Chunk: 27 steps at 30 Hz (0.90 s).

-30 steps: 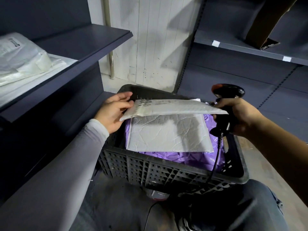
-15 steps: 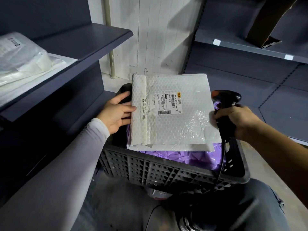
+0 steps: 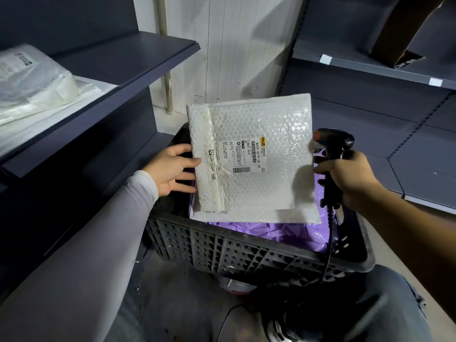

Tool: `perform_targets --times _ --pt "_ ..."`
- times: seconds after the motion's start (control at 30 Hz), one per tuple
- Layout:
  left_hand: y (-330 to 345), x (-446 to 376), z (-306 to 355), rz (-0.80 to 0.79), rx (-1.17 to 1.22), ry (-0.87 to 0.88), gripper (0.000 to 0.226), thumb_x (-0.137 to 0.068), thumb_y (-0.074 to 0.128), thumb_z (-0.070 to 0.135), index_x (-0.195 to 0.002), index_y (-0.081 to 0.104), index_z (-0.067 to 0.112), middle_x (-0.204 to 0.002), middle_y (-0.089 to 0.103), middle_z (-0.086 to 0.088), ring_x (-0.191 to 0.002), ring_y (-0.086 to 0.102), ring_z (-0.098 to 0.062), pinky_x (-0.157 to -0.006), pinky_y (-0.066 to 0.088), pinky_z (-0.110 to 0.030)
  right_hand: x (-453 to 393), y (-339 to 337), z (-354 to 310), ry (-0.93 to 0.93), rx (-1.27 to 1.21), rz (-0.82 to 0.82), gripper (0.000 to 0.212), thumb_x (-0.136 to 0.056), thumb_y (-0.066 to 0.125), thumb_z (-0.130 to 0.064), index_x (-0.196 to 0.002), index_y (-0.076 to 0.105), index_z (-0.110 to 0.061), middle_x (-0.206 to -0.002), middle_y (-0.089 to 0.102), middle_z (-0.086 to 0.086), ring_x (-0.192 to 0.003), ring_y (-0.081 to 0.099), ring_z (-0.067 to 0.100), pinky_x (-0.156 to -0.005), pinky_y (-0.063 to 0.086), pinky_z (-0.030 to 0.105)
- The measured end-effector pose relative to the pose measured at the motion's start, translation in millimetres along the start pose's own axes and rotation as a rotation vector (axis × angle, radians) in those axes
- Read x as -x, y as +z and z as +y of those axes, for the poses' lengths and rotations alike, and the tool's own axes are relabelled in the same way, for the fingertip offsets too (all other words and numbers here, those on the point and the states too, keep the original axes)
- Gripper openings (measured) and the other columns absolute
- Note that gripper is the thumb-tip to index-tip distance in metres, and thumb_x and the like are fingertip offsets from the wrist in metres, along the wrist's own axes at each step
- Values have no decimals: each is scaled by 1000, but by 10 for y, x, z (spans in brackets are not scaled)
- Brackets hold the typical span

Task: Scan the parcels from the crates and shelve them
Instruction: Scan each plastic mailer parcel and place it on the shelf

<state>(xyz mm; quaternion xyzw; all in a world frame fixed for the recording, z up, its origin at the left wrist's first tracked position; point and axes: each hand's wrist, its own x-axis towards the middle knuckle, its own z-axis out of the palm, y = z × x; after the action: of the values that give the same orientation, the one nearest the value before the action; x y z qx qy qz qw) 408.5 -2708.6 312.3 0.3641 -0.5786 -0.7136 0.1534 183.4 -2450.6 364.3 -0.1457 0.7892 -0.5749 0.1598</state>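
Over the black crate [image 3: 246, 248] in front of your knees, your left hand [image 3: 172, 172] pinches the left edge of a white bubble mailer [image 3: 249, 154], thumb on the face and fingers behind, tilting it up so the shipping label [image 3: 244, 156] faces you. Your right hand [image 3: 350, 178] is wrapped tight around the handle of the corded scanner [image 3: 332, 154], whose head sits just beside the mailer's right edge and looks to point across it rather than at the barcode. You seem to be at the scanning step for this parcel: the next move calls for swinging the scanner head round to face the barcode low on the label, or turning the mailer toward it. A second white mailer [image 3: 291, 214] and a purple bag [image 3: 283, 233] lie in the crate beneath. For shelving, the left shelf [image 3: 138, 67] carries clear-wrapped parcels [image 3: 37, 82] at its near end, with bare board further along; a brown box [image 3: 404, 28] stands on the right shelf [image 3: 370, 67]. Mind the scanner cable [image 3: 329, 243] trailing over the crate rim.
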Motion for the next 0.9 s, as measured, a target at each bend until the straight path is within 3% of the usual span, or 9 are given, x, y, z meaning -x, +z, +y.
perform_targets --times 0.13,0.23,0.37,0.5,0.63,0.9 --pt "27 -5 1 18 16 59 27 -99 69 10 -121 64 24 -115 77 -11 -101 75 -37 -82 61 -61 19 36 15 -27 -1 5 27 -83 67 14 -94 67 -10 -97 70 7 -74 59 21 -63 52 34" --pt "63 -13 -2 48 19 94 27 -100 67 8 -124 63 21 -116 76 -13 -101 75 -38 -83 61 -62 61 97 49 2 -31 -52 24 -85 69 9 -105 67 -3 -91 69 13 -61 61 17 -57 50 33" --pt "66 -44 -15 83 13 107 27 -101 65 8 -125 62 20 -114 76 -12 -98 76 -36 -80 62 -59 207 239 98 32 -21 -209 13 -91 74 -7 -103 68 -7 -86 69 10 -60 62 19 -56 46 35" --pt "53 -78 -38 107 11 97 26 -102 65 8 -124 63 21 -112 77 -10 -94 77 -32 -78 63 -58 419 417 132 8 27 -304 16 -91 74 -9 -105 67 -4 -86 71 7 -59 62 18 -52 45 32" --pt "48 -97 -64 117 8 79 31 -102 65 9 -130 62 20 -115 76 -10 -96 77 -33 -77 63 -58 599 593 139 -3 47 -346 17 -90 73 -7 -104 65 -1 -83 66 10 -57 61 17 -49 44 30" --pt "46 -112 -103 121 18 70 31 -101 65 9 -130 62 21 -115 76 -8 -96 77 -32 -76 64 -58 774 778 109 -58 45 -336 15 -89 71 -6 -98 62 -14 -69 61 0 -51 59 14 -47 43 28"
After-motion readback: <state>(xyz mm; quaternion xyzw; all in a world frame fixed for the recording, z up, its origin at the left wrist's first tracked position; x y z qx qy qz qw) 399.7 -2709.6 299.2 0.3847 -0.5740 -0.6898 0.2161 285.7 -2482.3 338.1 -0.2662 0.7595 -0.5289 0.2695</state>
